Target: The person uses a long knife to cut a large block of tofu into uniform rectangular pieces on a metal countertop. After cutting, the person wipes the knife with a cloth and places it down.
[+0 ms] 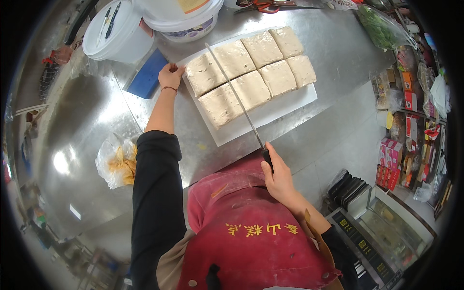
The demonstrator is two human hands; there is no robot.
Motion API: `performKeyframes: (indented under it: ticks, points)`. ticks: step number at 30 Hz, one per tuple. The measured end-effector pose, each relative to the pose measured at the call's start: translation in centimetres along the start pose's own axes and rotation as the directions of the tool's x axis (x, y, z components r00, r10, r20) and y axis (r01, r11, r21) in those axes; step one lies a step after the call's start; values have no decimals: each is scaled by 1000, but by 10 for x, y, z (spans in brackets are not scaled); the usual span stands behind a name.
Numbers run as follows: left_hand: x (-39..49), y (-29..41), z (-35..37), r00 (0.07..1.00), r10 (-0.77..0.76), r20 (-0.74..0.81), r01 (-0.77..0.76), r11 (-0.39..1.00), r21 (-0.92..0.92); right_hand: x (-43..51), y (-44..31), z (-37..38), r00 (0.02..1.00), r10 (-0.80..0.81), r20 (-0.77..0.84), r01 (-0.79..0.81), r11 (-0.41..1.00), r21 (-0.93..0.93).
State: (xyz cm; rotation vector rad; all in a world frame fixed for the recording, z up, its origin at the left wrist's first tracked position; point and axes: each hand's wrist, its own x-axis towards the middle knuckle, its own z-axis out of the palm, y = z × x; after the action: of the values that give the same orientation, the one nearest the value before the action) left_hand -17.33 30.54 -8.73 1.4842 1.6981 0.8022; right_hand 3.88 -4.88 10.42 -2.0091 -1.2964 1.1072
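Several pale, cream-covered cake blocks [250, 69] lie in two rows on a sheet of white paper [301, 99] on the steel table. With my right hand [279, 174] I grip the black handle of a long thin-bladed knife [241, 103]. Its blade lies across both rows, over the left part of the cake; how deep it sits cannot be told. The fingertips of my left hand [171, 75] are pinched together at the paper's left edge, close to the cake's upper left corner. Beside that hand is a blue flat scraper or block [148, 74].
White lidded tubs [123, 32] stand at the back left, one with pens on top. Red-handled scissors [267, 6] lie at the far edge. A crumpled plastic bag [117, 161] rests left of my left arm. Bagged greens [380, 30] are at the back right, near packed shelves.
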Motion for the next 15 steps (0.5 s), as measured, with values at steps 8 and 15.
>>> performKeyframes:
  ticks: [8, 15]
  points:
    - [-2, 2, 0, 1000, 20, -16, -19, 999, 26, 1, 8, 26, 983, -114, -144, 103, 991, -87]
    - [-2, 1, 1, 1000, 18, -12, -17, 1000, 10, -1, 5, 27, 980, -117, -159, 99, 988, -118]
